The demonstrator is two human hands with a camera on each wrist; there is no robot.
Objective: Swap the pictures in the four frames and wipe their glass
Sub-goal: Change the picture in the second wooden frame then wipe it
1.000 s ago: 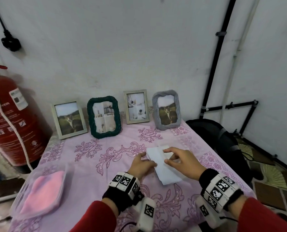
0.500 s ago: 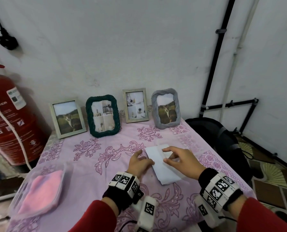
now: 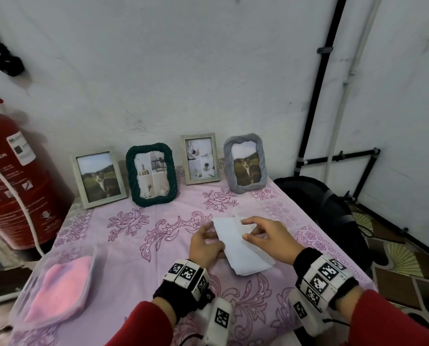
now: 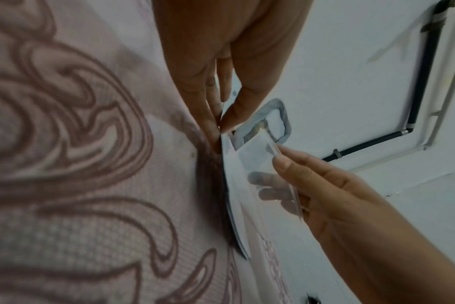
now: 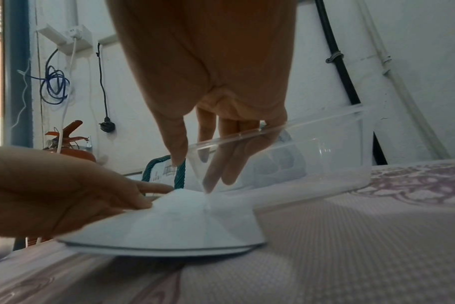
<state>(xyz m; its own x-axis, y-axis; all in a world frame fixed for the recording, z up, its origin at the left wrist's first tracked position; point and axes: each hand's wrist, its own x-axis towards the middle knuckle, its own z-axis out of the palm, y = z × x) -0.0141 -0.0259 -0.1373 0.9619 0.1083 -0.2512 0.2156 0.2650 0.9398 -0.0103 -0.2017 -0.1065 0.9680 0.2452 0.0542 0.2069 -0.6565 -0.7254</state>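
Four frames stand along the wall: a silver frame (image 3: 98,177), a green rope frame (image 3: 151,174), a second silver frame (image 3: 200,159) and a grey rope frame (image 3: 245,167), each holding a picture. Mid-table lies a stack of white picture sheets (image 3: 241,253), face down. My left hand (image 3: 206,239) pinches the stack's left edge between thumb and finger (image 4: 222,123). My right hand (image 3: 246,229) holds a clear plastic box (image 5: 312,156) tilted over the far end of the stack, thumb outside its wall and fingers inside. The box barely shows in the head view.
A clear tub (image 3: 21,303) with a pink cloth (image 3: 61,290) sits at the table's front left. A red fire extinguisher (image 3: 13,183) stands left of the table, a black bag (image 3: 333,208) to its right. The table carries a pink flowered cloth (image 3: 133,245).
Both hands stay at the white stack. The right hand's fingers have lifted slightly from the sheets. The head view has tipped a little.
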